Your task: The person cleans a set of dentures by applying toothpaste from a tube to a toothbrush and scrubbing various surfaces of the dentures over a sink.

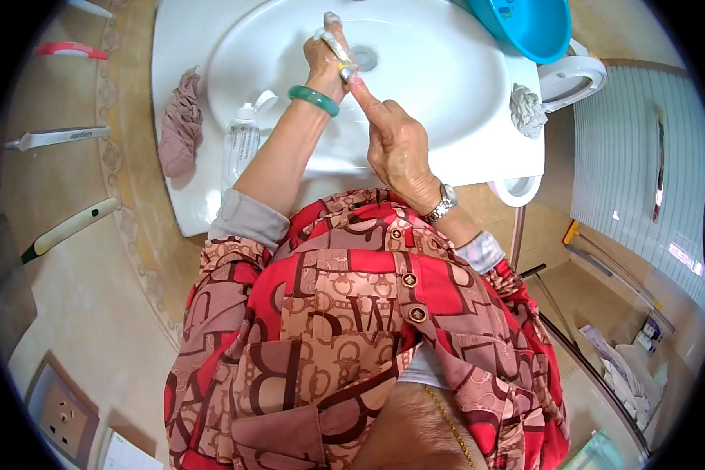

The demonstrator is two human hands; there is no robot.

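Over the white sink basin (454,102), my left hand (321,63) is closed on a narrow silver-coloured band (334,48), smeared with whitish foam. Foam also covers a fingertip at the far end. A green bangle (314,100) circles my left wrist. My right hand (399,145) reaches in from the right, its index finger on the band's near end, its other fingers curled; the thumb's grip is hidden. A metal watch (443,202) is on my right wrist. Left of my left forearm stands a clear bottle (243,141) with its white flip cap up.
A crumpled mauve cloth (182,125) lies on the counter's left side, a grey crumpled cloth (528,111) on its right edge. The blue basin (525,31) sits at the far right rim. Beyond it is a toilet seat (572,82). A drain (363,58) lies behind my hands.
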